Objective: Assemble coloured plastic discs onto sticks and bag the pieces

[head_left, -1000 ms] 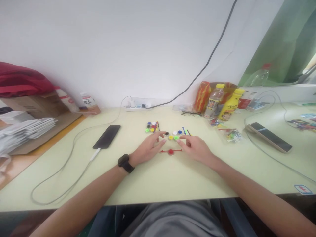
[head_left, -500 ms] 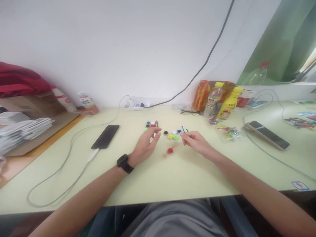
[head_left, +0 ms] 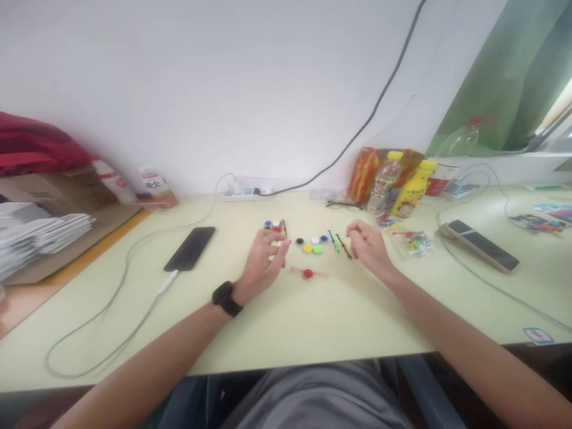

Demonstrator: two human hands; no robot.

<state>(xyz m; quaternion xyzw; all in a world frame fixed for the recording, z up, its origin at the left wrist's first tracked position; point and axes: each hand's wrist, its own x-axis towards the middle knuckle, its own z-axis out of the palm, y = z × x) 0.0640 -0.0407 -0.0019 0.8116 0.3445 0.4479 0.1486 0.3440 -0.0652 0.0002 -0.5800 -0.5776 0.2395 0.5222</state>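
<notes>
A red disc on a thin red rod (head_left: 307, 273) lies on the pale desk between my hands, and the rod looks smeared. My left hand (head_left: 263, 259), with a black watch on its wrist, rests just left of it, fingers loosely apart and empty. Its fingertips reach towards a cluster of small coloured caps (head_left: 274, 226). My right hand (head_left: 367, 245) sits to the right with the fingers curled in. A black stick (head_left: 344, 245) and a green and blue stick (head_left: 333, 240) lie right at its fingertips. I cannot see whether it grips one. More caps (head_left: 311, 244) lie between the hands.
A black phone (head_left: 189, 248) on a white cable lies at the left, and another phone (head_left: 479, 245) at the right. Bottles and snack bags (head_left: 397, 179), glasses, a power strip (head_left: 243, 192) and a clear bag of small parts (head_left: 413, 243) stand behind. Stacked white sheets (head_left: 40, 232) sit far left.
The red disc and rod have spun on the desk. My right hand pulled away from it to the right, towards the sticks, and curled. My left hand lifted its fingers slightly.
</notes>
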